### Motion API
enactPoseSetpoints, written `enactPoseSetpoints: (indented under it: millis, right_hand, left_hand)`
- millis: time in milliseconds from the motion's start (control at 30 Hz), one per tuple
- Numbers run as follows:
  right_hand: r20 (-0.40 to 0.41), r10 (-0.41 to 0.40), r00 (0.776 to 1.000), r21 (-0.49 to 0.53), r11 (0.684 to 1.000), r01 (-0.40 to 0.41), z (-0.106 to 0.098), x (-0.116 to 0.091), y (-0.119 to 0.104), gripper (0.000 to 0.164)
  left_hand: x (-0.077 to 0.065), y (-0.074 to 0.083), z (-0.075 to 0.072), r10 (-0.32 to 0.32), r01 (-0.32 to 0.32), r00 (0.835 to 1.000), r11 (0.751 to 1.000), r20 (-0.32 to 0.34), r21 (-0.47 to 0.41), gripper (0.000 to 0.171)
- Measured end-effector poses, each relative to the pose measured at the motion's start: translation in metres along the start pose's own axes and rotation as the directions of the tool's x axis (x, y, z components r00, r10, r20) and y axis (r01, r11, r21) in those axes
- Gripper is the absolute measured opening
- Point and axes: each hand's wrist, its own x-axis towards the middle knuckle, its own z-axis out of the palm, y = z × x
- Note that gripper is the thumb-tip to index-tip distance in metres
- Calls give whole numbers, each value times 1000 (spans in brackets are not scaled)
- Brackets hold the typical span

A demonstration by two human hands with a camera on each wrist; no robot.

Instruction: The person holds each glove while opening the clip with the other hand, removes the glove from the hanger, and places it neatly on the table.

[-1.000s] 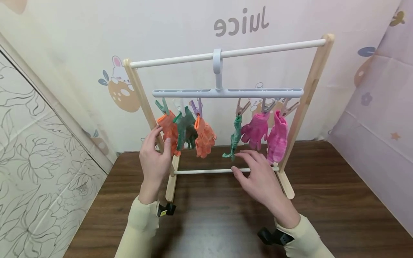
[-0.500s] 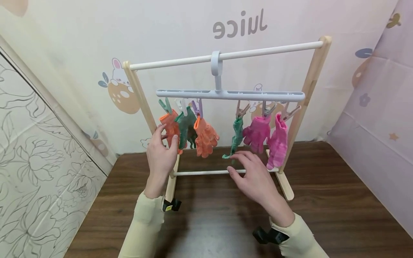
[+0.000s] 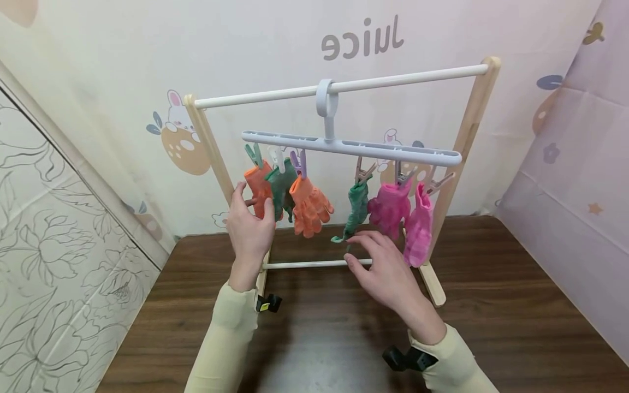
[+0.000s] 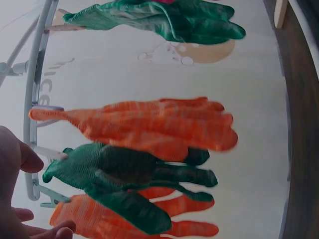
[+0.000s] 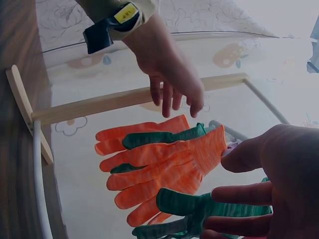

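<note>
Small knitted gloves hang by clothes pegs from a pale blue hanger (image 3: 363,148). My left hand (image 3: 251,232) has its thumb and fingers apart beside the leftmost orange glove (image 3: 257,183). Next to that come a green glove (image 3: 280,188) and another orange glove (image 3: 310,208). My right hand (image 3: 385,270) is loosely bent, its fingertips right at the lower end of a second green glove (image 3: 357,204). Further right hang two pink gloves (image 3: 390,204). In the right wrist view, the right fingers (image 5: 244,194) overlap the green glove (image 5: 194,211) without closing round it.
The hanger hooks over the white top rail (image 3: 408,81) of a wooden rack, whose right post (image 3: 464,142) and lower rail (image 3: 304,265) frame the gloves. It stands on a dark wooden table (image 3: 314,338), in front of a printed curtain (image 3: 265,49).
The hanger has swung: its left end has moved right and up, its right end lower. The left hand has shifted right and a little up; the right hand has moved slightly left.
</note>
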Motion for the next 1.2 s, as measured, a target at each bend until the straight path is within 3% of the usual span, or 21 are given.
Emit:
enactPoseSetpoints:
  millis: [167, 333, 500, 700, 800, 867, 933, 1067, 1200]
  right_hand:
    - [21, 6, 1000, 5, 1000, -6, -1, 0, 1, 35]
    - [33, 26, 999, 21, 999, -26, -9, 1, 5, 36]
    - [26, 49, 998, 55, 997, -50, -21, 2, 14, 35]
    - [24, 81, 996, 78, 994, -82, -30, 1, 22, 35]
    - [22, 83, 996, 81, 993, -84, -32, 1, 24, 35]
    - [19, 82, 996, 82, 993, -83, -32, 1, 25, 34]
    - [17, 84, 996, 84, 993, -85, -33, 1, 25, 33]
    - [14, 87, 996, 81, 993, -88, -34, 1, 25, 33]
    - [2, 76, 997, 75, 994, -76, -35, 1, 26, 33]
  left_hand:
    - [5, 5, 9, -69, 71, 996, 997, 62, -25, 69]
    - [13, 5, 22, -177, 194, 976, 971, 127, -137, 72]
    - [22, 3, 30, -290, 327, 942, 906, 170, -269, 65]
    - [28, -5, 38, -385, 475, 877, 791, 289, -386, 56]
    - [27, -8, 41, -422, 501, 864, 770, 275, -394, 47]
    - [25, -10, 42, -431, 494, 869, 779, 244, -385, 41]
    - [22, -10, 43, -415, 465, 885, 802, 212, -374, 37]
    - [12, -5, 39, -338, 375, 927, 859, 165, -348, 30]
    - [2, 0, 34, -275, 304, 952, 898, 133, -317, 27]
